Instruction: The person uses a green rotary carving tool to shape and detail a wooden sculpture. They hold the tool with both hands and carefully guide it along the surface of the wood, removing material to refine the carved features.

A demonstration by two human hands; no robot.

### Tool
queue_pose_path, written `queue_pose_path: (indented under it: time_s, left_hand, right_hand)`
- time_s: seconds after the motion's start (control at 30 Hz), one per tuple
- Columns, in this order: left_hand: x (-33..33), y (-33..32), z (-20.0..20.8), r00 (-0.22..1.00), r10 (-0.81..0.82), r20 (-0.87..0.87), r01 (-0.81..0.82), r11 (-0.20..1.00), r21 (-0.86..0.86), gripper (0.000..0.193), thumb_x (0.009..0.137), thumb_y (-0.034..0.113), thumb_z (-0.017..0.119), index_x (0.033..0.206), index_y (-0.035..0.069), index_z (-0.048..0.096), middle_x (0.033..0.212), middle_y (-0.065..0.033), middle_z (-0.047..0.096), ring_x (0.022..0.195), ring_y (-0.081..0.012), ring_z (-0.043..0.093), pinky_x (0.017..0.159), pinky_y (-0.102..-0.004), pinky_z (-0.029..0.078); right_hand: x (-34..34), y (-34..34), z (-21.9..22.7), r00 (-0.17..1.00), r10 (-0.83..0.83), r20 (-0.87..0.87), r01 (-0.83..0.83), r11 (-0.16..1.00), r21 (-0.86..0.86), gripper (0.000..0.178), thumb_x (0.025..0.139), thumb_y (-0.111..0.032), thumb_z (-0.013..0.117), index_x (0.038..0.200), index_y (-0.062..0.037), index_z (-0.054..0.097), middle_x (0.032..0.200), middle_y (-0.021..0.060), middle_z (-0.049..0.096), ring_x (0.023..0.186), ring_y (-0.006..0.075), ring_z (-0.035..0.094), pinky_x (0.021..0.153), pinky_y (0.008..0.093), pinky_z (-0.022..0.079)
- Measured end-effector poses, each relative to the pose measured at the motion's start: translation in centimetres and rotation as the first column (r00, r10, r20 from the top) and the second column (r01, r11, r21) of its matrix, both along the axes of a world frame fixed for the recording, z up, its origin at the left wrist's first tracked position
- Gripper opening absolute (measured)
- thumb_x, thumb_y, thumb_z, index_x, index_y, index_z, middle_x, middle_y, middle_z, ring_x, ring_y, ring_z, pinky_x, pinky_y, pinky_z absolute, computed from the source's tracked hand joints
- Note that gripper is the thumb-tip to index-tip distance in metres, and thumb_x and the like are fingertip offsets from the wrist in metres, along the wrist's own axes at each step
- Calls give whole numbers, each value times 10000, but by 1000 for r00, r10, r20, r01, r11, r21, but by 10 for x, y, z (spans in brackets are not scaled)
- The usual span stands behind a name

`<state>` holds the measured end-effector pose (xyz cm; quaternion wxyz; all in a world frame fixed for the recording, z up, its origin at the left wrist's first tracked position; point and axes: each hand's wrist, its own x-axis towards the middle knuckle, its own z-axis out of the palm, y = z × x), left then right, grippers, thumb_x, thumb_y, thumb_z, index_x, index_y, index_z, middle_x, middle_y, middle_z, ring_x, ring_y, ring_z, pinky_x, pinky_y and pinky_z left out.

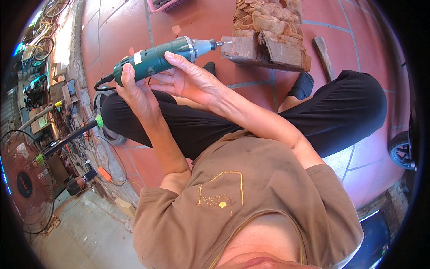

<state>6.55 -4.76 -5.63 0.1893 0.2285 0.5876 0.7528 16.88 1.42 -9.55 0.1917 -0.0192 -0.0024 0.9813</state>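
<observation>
A green die grinder (156, 59) is held up between my hands, lying roughly level, with its grey nose to the right. My left hand (136, 92) grips the rear end near the black cord, thumb on the near side. With my right hand (190, 80) I hold the body nearer the front; the thumb rests against it and the fingers pass beneath, loosely bent. The thin metal bit (224, 43) reaches in front of the corner of a carved wood block (242, 49); I cannot tell whether it touches. Rough, scale-like carving covers the block's far part.
A wooden stick (323, 58) lies on the red tiled floor (201, 20) right of the block. My crossed legs flank the space below. A pink basket (168, 5) stands at the far edge. At left are a fan (27, 184), cables and clutter; a wheel (402, 150) is at right.
</observation>
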Motion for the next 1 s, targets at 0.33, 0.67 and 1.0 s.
queue_pose_path:
  time_s: [0.33, 0.67, 1.0]
  left_hand:
    - [-2, 4, -2, 1000, -22, -3, 22, 1000, 14, 415, 879, 274, 618, 1100, -70, 546, 1043, -174, 620, 979, -231, 612, 901, -375, 488]
    - [1, 5, -2, 1000, 1, -8, -1, 1000, 17, 446, 870, 268, 639, 1137, -73, 531, 1040, -151, 605, 956, -215, 606, 868, -351, 483]
    - [1, 4, -1, 1000, -6, -30, 7, 1000, 30, 432, 873, 264, 633, 1125, -73, 536, 1045, -155, 601, 986, -219, 595, 894, -368, 474]
  right_hand:
    - [-1, 5, -2, 1000, 4, 3, -4, 1000, 30, 434, 880, -319, 684, 1218, -91, 534, 1220, 118, 599, 1194, 272, 541, 1045, 504, 419]
    - [-1, 9, -2, 1000, -6, 11, 5, 998, 65, 435, 879, -331, 682, 1213, -92, 538, 1210, 123, 610, 1197, 286, 543, 1032, 539, 418]
    - [-1, 7, -1, 1000, -7, 7, 7, 998, 58, 432, 873, -330, 689, 1200, -92, 539, 1209, 118, 609, 1195, 285, 545, 1028, 534, 424]
